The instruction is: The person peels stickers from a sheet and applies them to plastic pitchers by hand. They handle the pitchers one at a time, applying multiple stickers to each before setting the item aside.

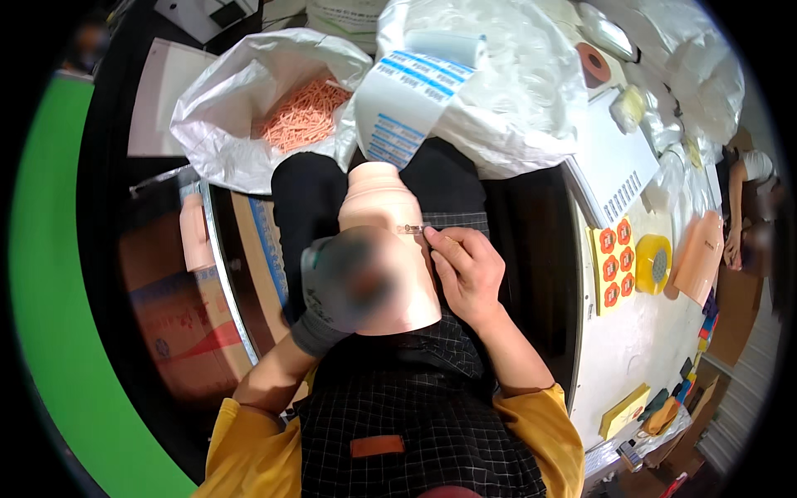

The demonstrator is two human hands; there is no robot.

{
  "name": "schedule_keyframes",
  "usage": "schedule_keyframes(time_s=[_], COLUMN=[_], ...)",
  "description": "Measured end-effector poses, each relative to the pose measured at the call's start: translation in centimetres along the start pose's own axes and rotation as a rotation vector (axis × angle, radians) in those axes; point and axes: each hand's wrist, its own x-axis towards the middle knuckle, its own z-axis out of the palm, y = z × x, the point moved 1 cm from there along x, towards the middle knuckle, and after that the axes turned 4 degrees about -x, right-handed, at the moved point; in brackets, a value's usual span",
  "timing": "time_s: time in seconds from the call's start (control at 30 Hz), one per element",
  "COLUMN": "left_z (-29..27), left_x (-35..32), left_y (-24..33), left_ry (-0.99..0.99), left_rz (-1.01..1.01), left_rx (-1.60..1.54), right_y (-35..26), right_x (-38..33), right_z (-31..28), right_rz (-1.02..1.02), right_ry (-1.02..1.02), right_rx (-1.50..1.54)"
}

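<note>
A peach-coloured plastic bottle lies across my lap with its neck pointing away from me. My left hand, in a grey glove and partly blurred, grips the bottle's body from the left. My right hand is bare and pinches a small clear strip against the bottle's shoulder with thumb and forefinger. A roll of blue-and-white labels hangs down just beyond the bottle.
A white bag of orange sticks sits at the upper left, and clear plastic bags lie behind it. To the right, a white table holds orange round stickers, a yellow tape roll and another peach bottle. Cardboard boxes stand to the left.
</note>
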Motion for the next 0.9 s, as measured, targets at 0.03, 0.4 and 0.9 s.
schedule_keyframes(time_s=[0.03,0.4,0.9], left_z=[0.1,1.9,2.9], left_x=[-0.8,-4.6,-6.3], left_y=[0.1,0.8,0.5], left_ry=[0.036,0.132,0.16], left_rz=[-0.032,0.121,0.018], left_rx=[-0.022,0.001,-0.08], right_y=[-0.5,-2.6,-3.2], right_x=[0.1,0.6,1.2], right_z=[0.4,0.9,0.8], right_rz=[-0.077,-0.369,-0.421], right_ry=[-0.012,-0.096,-0.138], right_rx=[-0.066,-0.363,-0.379])
